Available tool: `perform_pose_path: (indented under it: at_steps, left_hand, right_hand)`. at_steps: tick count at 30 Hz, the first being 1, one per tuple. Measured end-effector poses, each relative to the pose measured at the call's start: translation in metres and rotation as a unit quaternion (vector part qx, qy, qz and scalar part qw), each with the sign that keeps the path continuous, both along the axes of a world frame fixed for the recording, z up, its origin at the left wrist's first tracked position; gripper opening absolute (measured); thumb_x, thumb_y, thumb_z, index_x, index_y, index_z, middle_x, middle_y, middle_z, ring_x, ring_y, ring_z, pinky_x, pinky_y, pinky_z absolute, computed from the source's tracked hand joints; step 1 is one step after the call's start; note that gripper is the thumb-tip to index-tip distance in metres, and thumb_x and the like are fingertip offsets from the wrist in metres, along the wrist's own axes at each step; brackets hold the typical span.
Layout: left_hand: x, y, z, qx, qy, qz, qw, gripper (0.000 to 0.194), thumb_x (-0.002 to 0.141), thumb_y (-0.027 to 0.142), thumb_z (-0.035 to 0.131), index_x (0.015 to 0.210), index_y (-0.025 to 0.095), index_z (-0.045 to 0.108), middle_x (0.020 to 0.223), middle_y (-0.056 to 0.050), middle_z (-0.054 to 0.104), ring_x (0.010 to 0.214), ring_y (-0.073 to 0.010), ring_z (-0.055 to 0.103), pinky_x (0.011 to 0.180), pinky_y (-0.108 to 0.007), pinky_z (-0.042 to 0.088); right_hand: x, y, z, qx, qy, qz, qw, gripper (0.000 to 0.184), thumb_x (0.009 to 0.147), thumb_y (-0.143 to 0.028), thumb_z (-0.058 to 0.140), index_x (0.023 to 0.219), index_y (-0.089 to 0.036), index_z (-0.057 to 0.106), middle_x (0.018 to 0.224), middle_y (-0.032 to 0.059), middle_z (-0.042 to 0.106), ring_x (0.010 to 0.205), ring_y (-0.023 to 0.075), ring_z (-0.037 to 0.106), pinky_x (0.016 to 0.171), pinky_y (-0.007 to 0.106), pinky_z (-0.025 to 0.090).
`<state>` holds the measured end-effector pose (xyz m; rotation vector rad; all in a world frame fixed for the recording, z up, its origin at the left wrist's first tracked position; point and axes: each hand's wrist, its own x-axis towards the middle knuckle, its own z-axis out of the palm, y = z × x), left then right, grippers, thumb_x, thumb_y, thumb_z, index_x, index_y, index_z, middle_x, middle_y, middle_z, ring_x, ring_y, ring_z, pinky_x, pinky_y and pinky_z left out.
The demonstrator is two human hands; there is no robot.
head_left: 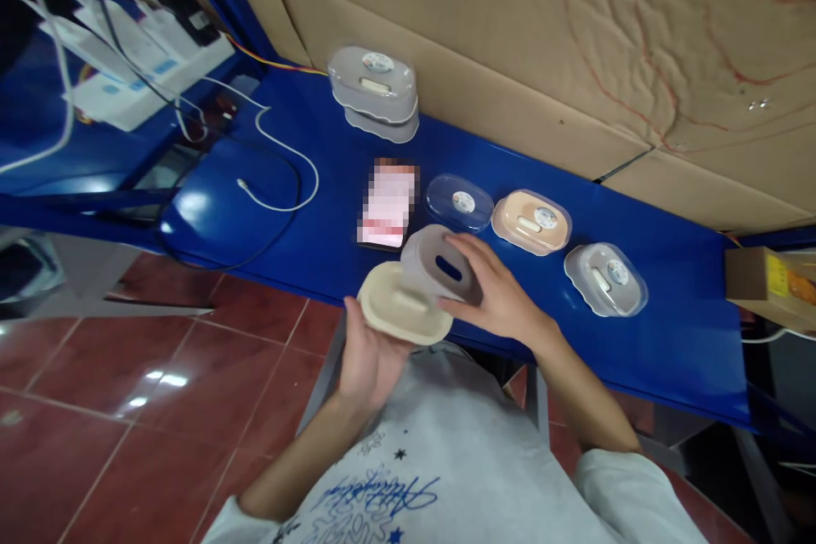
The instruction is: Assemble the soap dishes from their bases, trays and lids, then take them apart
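Observation:
My left hand grips a cream oval dish from below, its thumb at the left rim. A short raised bar shows in the middle of the dish. In my right hand is a grey oval shell with an oblong hole, tilted over the dish's right part. Whether the two pieces touch I cannot tell. Behind them on the blue table lie a clear lid with a round sticker and a peach oval box under a clear lid. A grey lidded box is farther right.
A phone with a blurred-out screen lies just beyond my hands. Grey lidded boxes are stacked against the cardboard wall. On the left are a power strip and a loose white cable. A cardboard box stands at far right.

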<state>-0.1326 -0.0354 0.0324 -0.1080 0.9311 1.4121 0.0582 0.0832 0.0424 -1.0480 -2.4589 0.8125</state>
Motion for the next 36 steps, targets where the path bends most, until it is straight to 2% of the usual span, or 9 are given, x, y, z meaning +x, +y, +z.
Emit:
perform_pose_path:
  at_steps: [6, 9, 12, 17, 22, 26, 29, 32, 36]
  left_hand:
    - [-0.017, -0.027, 0.006, -0.011, 0.042, 0.054, 0.998, 0.069, 0.101, 0.075, 0.051, 0.149, 0.027, 0.065, 0.145, -0.012, 0.073, 0.14, -0.0357, 0.065, 0.113, -0.053, 0.056]
    - [-0.011, -0.027, 0.003, -0.005, 0.03, 0.045, 0.999, 0.068, 0.101, 0.073, 0.054, 0.15, 0.026, 0.064, 0.141, -0.013, 0.075, 0.139, -0.0358, 0.066, 0.114, -0.053, 0.057]
    - [-0.003, -0.021, -0.002, -0.003, 0.011, 0.017, 1.0, 0.067, 0.102, 0.07, 0.057, 0.151, 0.024, 0.064, 0.14, -0.013, 0.076, 0.139, -0.0358, 0.066, 0.116, -0.052, 0.056]
    - [0.005, -0.019, -0.009, 0.016, 0.129, 0.05, 0.99, 0.054, 0.101, 0.044, 0.071, 0.153, 0.036, 0.06, 0.16, -0.004, 0.063, 0.153, -0.0258, 0.054, 0.124, -0.036, 0.046]
    - [0.006, -0.023, -0.012, 0.019, 0.281, -0.002, 0.959, 0.071, 0.098, 0.034, 0.077, 0.162, 0.041, 0.048, 0.179, 0.0, 0.038, 0.168, -0.024, 0.029, 0.136, -0.036, 0.025]
    - [-0.001, -0.02, -0.014, 0.051, 0.423, -0.064, 0.903, 0.068, 0.1, 0.037, 0.072, 0.163, 0.038, 0.047, 0.182, -0.002, 0.029, 0.17, -0.0283, 0.022, 0.139, -0.046, 0.015]
    - [-0.01, -0.018, -0.02, 0.064, 0.512, -0.093, 0.852, 0.058, 0.1, 0.036, 0.071, 0.157, 0.038, 0.057, 0.182, -0.001, 0.029, 0.17, -0.0312, 0.02, 0.14, -0.05, 0.012]
    - [-0.014, -0.016, -0.031, 0.103, 0.578, -0.117, 0.801, 0.05, 0.102, 0.029, 0.066, 0.152, 0.035, 0.063, 0.182, -0.003, 0.029, 0.169, -0.033, 0.023, 0.139, -0.055, 0.016]
    - [-0.011, -0.013, -0.05, 0.183, 0.705, -0.16, 0.666, 0.058, 0.109, 0.015, 0.044, 0.163, 0.034, 0.048, 0.185, -0.008, 0.018, 0.17, -0.0323, 0.02, 0.134, -0.061, 0.03]
  right_hand:
    - [-0.003, 0.02, -0.016, 0.105, -0.117, -0.008, 0.988, 0.079, 0.099, -0.06, 0.07, 0.165, -0.025, 0.042, 0.177, 0.0218, 0.034, 0.163, 0.0462, 0.034, 0.129, 0.074, 0.03]
    - [-0.006, -0.003, -0.003, 0.09, -0.08, 0.021, 0.992, 0.09, 0.098, -0.067, 0.067, 0.171, -0.027, 0.03, 0.18, 0.0207, 0.027, 0.166, 0.0435, 0.027, 0.13, 0.073, 0.028]
    - [-0.008, -0.034, 0.007, 0.044, -0.06, 0.079, 0.994, 0.103, 0.093, -0.072, 0.072, 0.173, -0.028, 0.024, 0.179, 0.0182, 0.03, 0.164, 0.0405, 0.035, 0.127, 0.067, 0.039]
    - [-0.008, -0.047, -0.007, 0.098, -0.074, 0.061, 0.991, 0.06, 0.105, -0.036, 0.061, 0.162, -0.023, 0.047, 0.163, 0.0147, 0.057, 0.147, 0.0344, 0.058, 0.12, 0.059, 0.05]
    - [0.001, -0.03, -0.021, 0.119, -0.078, 0.07, 0.987, 0.053, 0.107, -0.034, 0.06, 0.158, -0.024, 0.052, 0.16, 0.0147, 0.061, 0.147, 0.0336, 0.058, 0.122, 0.062, 0.047]
    - [0.019, -0.025, -0.017, 0.125, -0.043, 0.072, 0.989, 0.046, 0.109, -0.03, 0.057, 0.155, -0.03, 0.055, 0.167, 0.0116, 0.053, 0.154, 0.0301, 0.051, 0.124, 0.059, 0.046]
    - [0.031, -0.019, -0.014, 0.142, -0.054, -0.001, 0.988, 0.044, 0.109, -0.033, 0.059, 0.153, -0.026, 0.057, 0.156, 0.0136, 0.064, 0.146, 0.0324, 0.059, 0.121, 0.059, 0.048]
    - [0.03, -0.007, -0.016, 0.129, -0.062, -0.002, 0.99, 0.04, 0.11, -0.024, 0.051, 0.149, -0.022, 0.06, 0.145, 0.012, 0.073, 0.137, 0.0287, 0.067, 0.123, 0.057, 0.047]
    - [0.021, 0.013, -0.018, 0.098, -0.051, 0.044, 0.993, 0.049, 0.107, -0.011, 0.043, 0.15, -0.025, 0.061, 0.153, 0.0092, 0.068, 0.151, 0.0261, 0.056, 0.132, 0.06, 0.037]
